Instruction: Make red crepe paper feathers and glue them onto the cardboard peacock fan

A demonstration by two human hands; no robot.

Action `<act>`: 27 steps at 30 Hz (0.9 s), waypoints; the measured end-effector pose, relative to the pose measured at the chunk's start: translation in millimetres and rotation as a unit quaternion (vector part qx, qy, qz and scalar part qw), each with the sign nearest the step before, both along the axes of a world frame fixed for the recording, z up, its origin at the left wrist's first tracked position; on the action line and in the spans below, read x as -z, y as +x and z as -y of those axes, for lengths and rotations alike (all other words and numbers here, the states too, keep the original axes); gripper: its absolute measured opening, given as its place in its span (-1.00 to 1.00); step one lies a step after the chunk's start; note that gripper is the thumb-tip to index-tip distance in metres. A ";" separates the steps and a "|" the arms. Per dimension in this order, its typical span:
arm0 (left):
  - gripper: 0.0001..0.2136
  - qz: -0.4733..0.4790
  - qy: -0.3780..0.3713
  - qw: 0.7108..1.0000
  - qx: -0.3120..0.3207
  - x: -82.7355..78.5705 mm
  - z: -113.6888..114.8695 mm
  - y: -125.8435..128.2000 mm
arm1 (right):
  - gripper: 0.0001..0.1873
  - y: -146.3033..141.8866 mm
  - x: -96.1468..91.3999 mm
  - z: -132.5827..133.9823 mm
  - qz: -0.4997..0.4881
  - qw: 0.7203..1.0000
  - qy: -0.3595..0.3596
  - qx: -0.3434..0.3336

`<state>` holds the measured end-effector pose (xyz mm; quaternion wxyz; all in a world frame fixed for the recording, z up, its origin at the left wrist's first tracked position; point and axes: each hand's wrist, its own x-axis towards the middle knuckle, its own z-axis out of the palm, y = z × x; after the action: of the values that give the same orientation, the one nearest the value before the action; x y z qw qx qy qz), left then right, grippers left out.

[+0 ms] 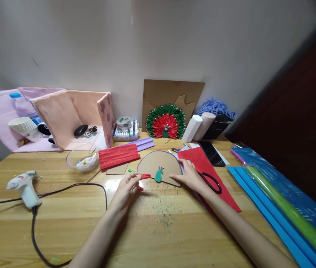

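My left hand (126, 188) pinches a small red folded paper strip (145, 176) at the lower left edge of a semicircular cardboard piece (159, 162). A small green peacock body (159, 174) is stuck at that piece's lower middle. My right hand (189, 174) rests on the cardboard's right edge, fingers pressed flat and holding it down. Both forearms reach in from the bottom over the wooden table (158, 227).
A glue gun (25, 186) with a black cord lies at left. A glass bowl (82, 156), red crepe paper (119, 155), black scissors (211, 181) on red paper (216, 186), blue and green rolls (281, 201), and a finished peacock fan (166, 122) against the wall surround the work.
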<state>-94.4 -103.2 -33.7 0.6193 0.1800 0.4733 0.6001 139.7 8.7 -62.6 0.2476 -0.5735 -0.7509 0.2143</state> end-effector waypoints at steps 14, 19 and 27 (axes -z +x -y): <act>-0.64 -0.076 0.009 0.992 -0.096 -6.9 -0.2 -15.1 | -0.61 -4.7 -14.4 -5.2 -0.329 0.925 -0.191 -0.016; -0.68 -0.106 0.018 0.988 -0.111 -8.8 0.6 -16.6 | -0.56 -16.5 -5.2 16.3 -0.427 0.885 -0.180 -0.035; -0.71 -0.164 0.040 0.982 -0.090 -5.4 0.8 -16.4 | -0.50 -19.1 10.5 28.6 -0.455 0.875 -0.160 -0.044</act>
<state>-110.8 -104.0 -28.3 0.4692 0.2572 0.5583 0.6341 120.6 -19.9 -73.1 0.4569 -0.4107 -0.5355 0.5795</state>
